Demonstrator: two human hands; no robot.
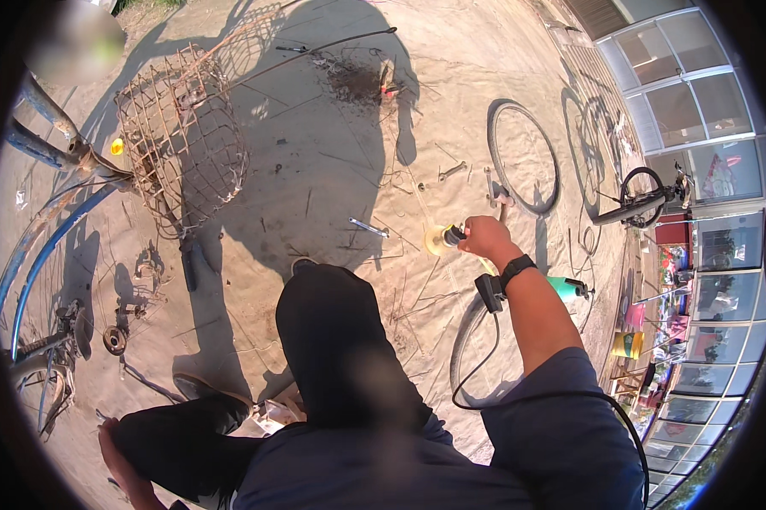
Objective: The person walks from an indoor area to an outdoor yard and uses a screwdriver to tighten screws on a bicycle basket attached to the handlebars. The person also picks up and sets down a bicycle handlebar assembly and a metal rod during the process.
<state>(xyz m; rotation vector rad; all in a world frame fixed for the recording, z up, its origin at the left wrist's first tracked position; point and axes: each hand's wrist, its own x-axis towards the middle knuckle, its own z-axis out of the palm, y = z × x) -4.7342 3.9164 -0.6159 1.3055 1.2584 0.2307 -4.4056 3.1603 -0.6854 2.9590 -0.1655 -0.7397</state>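
Right hand (483, 237), nearer, is closed round a yellow-and-black tool (447, 237), long axis apparently pointing leftward from it; left hand (113, 448) well apart, grip undeterminable.

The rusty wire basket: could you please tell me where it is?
The basket is upper left in the head view, beside the blue bicycle frame, far left of the right hand.

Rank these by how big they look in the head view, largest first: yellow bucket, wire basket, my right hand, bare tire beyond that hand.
1. Wire basket
2. Bare tire
3. Right hand
4. Yellow bucket, its distance likely shrinking it
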